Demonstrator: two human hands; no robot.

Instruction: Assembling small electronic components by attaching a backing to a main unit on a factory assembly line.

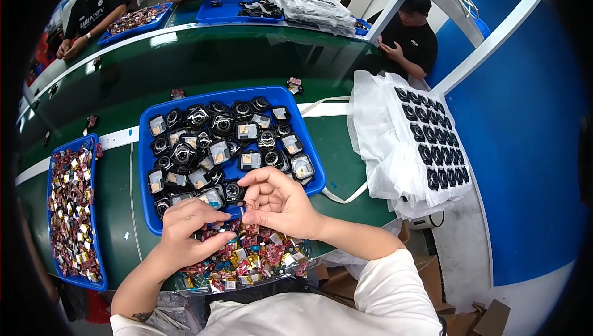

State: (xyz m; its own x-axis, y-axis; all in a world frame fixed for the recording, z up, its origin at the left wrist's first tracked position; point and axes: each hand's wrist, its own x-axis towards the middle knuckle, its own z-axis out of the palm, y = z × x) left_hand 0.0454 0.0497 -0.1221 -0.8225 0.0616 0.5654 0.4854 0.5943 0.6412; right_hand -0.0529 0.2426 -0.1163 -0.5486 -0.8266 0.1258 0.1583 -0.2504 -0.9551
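My right hand pinches a small dark part with what looks like a thin wire, between thumb and fingers; its exact kind is too small to tell. To its left, my left hand has thumb and fingers apart, with nothing visible between them. Both hands are above the near edge of a blue tray of black watch cases, some showing round sensor backs, others open with pale insides. Under and in front of my hands lies a clear tray heaped with small red, yellow and white electronic parts.
A long blue tray of similar small parts stands at the left. On the right, a white foam tray holds rows of black cases beside white sheeting. Loose pieces dot the green belt. Several people work across it. Cardboard lies at lower right.
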